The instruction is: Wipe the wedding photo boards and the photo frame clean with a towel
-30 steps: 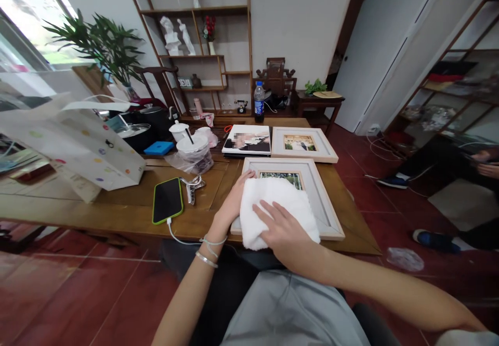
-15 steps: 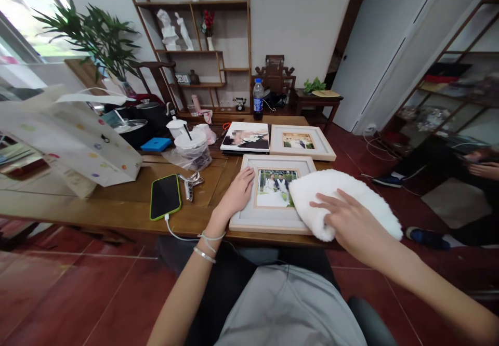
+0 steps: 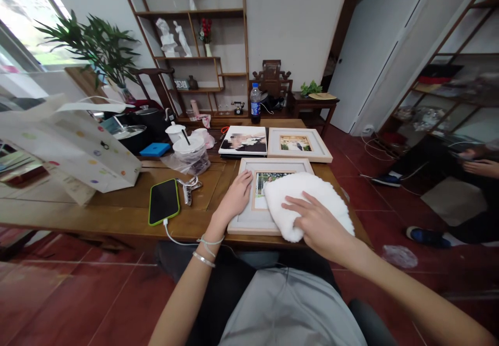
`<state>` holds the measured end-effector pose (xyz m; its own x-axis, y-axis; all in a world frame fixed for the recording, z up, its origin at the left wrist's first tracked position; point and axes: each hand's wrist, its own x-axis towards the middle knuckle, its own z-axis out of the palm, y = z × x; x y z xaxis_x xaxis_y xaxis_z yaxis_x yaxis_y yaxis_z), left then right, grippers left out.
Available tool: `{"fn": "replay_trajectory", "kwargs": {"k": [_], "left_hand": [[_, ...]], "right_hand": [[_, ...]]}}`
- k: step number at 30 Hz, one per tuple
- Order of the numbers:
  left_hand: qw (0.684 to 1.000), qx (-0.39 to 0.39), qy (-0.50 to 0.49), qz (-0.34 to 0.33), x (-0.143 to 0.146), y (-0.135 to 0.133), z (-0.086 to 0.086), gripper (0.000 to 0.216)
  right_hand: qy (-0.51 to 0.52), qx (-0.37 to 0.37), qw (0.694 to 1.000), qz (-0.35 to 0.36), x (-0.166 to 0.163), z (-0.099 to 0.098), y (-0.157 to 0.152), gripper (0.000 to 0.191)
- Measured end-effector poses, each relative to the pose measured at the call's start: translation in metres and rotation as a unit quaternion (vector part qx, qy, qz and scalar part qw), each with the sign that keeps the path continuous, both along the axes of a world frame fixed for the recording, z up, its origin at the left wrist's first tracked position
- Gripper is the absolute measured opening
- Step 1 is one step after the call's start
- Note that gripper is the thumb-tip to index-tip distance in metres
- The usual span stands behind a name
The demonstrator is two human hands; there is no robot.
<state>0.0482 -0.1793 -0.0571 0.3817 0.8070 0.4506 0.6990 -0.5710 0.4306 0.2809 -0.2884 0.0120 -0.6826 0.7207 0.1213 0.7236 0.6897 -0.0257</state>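
Observation:
A light wooden picture frame [image 3: 249,226] lies flat before me at the table's front edge, with a photo [image 3: 262,190] in a pale mat. My left hand [image 3: 238,193] rests on the frame's left side, its fingers stretched out flat. Over the right part of the frame lies a fluffy white cloth [image 3: 312,190], covering much of the photo. My right hand [image 3: 312,221] presses on this cloth and grips it, some fingers extended on top and others curled into the pile.
Behind are a second framed photo [image 3: 304,154], a photo album [image 3: 245,141] and a bottle [image 3: 255,104]. To the left lie a phone [image 3: 164,201] on a cable, a bagged cup [image 3: 189,154] and a paper bag [image 3: 105,154]. Another person's legs [image 3: 413,164] show at right.
My right hand has slid the white cloth leftward across the frame, covering more of the photo. My left hand stays on the frame's left side.

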Motion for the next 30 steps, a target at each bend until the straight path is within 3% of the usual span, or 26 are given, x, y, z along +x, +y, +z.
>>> {"fn": "replay_trajectory", "kwargs": {"k": [6, 10, 13, 21, 30], "left_hand": [[1.000, -0.005, 0.015, -0.020, -0.001, -0.002, 0.005, 0.041], [1.000, -0.005, 0.011, -0.018, -0.002, -0.003, 0.007, 0.042], [1.000, -0.004, 0.006, -0.006, -0.001, -0.002, 0.005, 0.041], [1.000, 0.000, -0.016, -0.014, -0.003, 0.001, 0.000, 0.041], [1.000, -0.002, -0.009, -0.009, -0.003, -0.001, 0.001, 0.040]], "right_hand": [[0.007, 0.009, 0.998, 0.056, -0.039, -0.007, 0.010, 0.028], [-0.014, 0.049, 0.997, 0.066, -0.042, -0.011, 0.008, 0.024], [-0.023, 0.051, 0.996, 0.062, -0.026, -0.006, 0.006, 0.023], [-0.003, -0.025, 0.998, 0.052, 0.041, 0.022, 0.010, 0.032], [0.027, 0.045, 0.998, 0.037, 0.082, 0.019, 0.026, 0.030]]}}
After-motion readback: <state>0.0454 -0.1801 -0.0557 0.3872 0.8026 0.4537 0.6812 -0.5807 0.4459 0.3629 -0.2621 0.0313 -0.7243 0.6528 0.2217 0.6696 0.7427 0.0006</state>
